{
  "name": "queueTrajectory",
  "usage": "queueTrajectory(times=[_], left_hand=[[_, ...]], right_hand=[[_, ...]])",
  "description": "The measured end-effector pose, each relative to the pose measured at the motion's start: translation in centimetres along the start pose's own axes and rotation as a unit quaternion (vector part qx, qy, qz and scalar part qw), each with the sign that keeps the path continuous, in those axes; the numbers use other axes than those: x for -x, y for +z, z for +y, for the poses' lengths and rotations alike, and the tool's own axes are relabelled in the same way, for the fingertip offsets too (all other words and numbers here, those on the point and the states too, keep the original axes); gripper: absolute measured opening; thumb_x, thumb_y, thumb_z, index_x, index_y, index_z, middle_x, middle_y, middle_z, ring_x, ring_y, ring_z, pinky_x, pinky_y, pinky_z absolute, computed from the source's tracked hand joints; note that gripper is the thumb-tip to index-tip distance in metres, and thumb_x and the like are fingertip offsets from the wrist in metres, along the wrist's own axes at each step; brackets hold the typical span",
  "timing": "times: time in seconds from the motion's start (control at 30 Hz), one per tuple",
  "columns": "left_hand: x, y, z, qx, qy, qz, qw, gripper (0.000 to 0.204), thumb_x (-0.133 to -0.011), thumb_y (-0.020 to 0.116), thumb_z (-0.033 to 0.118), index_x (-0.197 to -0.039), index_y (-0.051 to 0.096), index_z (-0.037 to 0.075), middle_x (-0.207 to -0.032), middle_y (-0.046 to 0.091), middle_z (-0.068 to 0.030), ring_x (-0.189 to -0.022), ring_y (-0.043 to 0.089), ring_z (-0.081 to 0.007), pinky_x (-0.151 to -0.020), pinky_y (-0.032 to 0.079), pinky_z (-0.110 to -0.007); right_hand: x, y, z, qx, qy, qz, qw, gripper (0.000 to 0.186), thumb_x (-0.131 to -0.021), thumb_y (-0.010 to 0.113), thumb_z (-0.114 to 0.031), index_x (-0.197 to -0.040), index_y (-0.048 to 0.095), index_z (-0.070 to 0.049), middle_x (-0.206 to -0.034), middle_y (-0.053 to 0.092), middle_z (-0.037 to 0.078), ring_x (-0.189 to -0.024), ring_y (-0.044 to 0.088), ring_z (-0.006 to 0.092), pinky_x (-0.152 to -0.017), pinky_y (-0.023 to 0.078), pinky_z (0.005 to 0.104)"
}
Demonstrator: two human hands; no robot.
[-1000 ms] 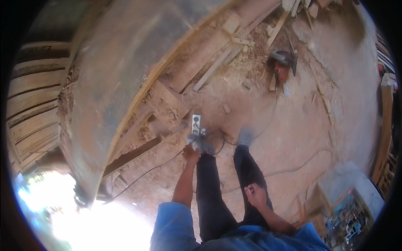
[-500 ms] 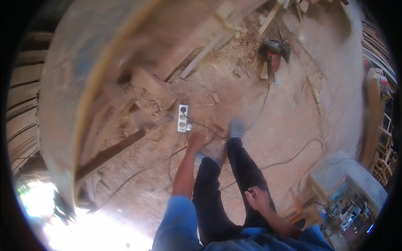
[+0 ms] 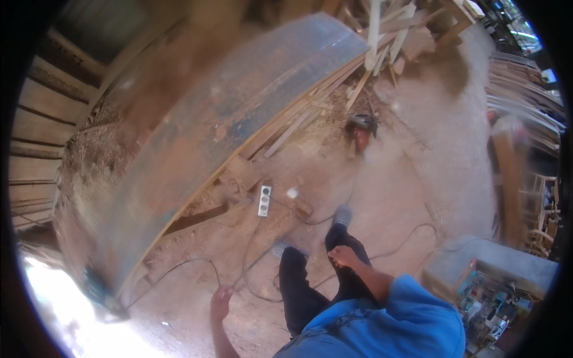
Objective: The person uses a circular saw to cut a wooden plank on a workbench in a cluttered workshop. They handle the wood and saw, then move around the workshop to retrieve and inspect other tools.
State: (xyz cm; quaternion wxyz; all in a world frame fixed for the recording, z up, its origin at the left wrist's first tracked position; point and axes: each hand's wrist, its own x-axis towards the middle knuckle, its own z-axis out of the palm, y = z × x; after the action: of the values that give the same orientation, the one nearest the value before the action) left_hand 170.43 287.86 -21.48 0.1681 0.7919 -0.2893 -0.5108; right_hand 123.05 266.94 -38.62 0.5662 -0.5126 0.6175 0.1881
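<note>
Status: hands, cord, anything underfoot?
Left hand gripping dark cord. Right hand over right trouser leg, grip unclear. White power strip on floor. Cables near shoes.

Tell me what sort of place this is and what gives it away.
Most likely a woodworking shop: loose timber pieces lie heaped past the end of a large board, long strips of wood are stacked at the right, and a red-and-black power tool sits on the floor.
</note>
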Motion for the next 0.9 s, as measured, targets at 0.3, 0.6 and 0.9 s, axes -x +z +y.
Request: queueTrajectory(times=[0.3,0.6,0.9], left_hand=[[7.7,6.3,-6.7,-0.129,-0.209,0.301,0.922,0.036,-0.097,0.06,0.014,-0.13,0.064,0.0,-0.128,0.065,-0.0195,-0.129,0.057,-0.0343,-0.109,0.045,-0.045],[1.1,33.0,15.1,-0.029,-0.404,0.02,0.914,0.041,-0.097,0.064,0.026,-0.133,0.064,0.006,-0.117,0.07,-0.0209,-0.117,0.064,-0.0321,-0.105,0.049,-0.047],[-4.9,42.7,27.2,0.067,-0.485,-0.013,0.872,0.04,-0.095,0.061,0.014,-0.133,0.063,0.002,-0.122,0.068,-0.019,-0.122,0.061,-0.0323,-0.107,0.048,-0.045]], right_hand=[[-15.6,-22.3,0.0,0.372,-0.306,0.122,0.868,0.014,-0.088,0.062,-0.018,-0.092,0.07,-0.007,-0.088,0.069,0.016,-0.088,0.071,0.0369,-0.071,0.058,0.0504],[-41.5,-39.3,-3.3,0.282,-0.225,0.203,0.91,0.022,-0.089,0.06,-0.016,-0.102,0.073,-0.002,-0.099,0.069,0.018,-0.1,0.068,0.0337,-0.083,0.056,0.048],[-56.9,-39.8,-3.3,0.295,-0.109,0.236,0.92,0.039,-0.088,0.066,-0.021,-0.123,0.067,-0.004,-0.119,0.067,0.012,-0.113,0.065,0.0257,-0.093,0.052,0.0423]])
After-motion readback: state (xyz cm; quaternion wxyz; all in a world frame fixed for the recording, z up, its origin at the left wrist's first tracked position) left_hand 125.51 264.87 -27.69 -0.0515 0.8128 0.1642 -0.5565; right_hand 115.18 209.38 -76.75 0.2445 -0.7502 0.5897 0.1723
